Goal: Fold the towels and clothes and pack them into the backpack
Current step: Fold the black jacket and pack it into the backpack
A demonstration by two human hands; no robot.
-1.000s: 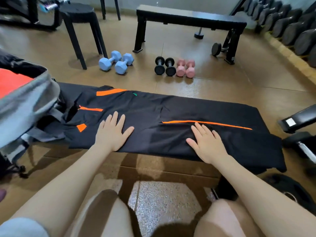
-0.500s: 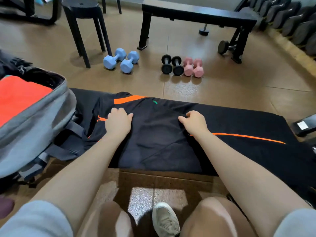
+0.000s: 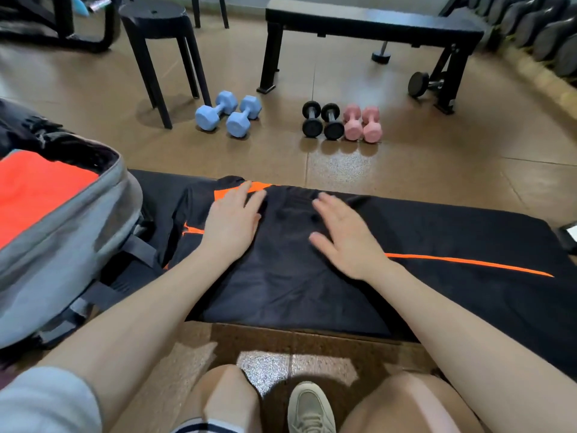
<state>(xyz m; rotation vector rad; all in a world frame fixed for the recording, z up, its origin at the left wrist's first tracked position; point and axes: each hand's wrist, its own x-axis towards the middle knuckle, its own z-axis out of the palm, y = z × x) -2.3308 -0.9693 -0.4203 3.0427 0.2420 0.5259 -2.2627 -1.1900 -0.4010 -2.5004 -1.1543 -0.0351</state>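
Head camera, looking down over the person's bare arms and knees. A long black garment with thin orange stripes [image 3: 343, 270] lies spread along a padded black desk [image 3: 162, 189], its right end not yet folded. Both hands rest flat on it with fingers spread, grasping nothing: the left hand [image 3: 232, 220] near an orange patch at the far edge, the right hand [image 3: 346, 235] just beside it, near the start of a long orange stripe. They look to be smoothing the cloth.

At the left end of the desk stands a grey fabric backpack [image 3: 68, 232], open at the top, with folded bright orange cloth [image 3: 34, 189] already inside. So the packing appears partly done; this black garment looks only partly folded and has yet to go in. No other loose towels or clothes show.

Beyond the desk is a tan gym floor [image 3: 437, 145]. On it sit two light blue dumbbells [image 3: 229, 115], two small black dumbbells [image 3: 323, 120] and two pink dumbbells [image 3: 362, 123]. A black plastic stool [image 3: 156, 23] and a black flat bench [image 3: 371, 25] stand farther back.
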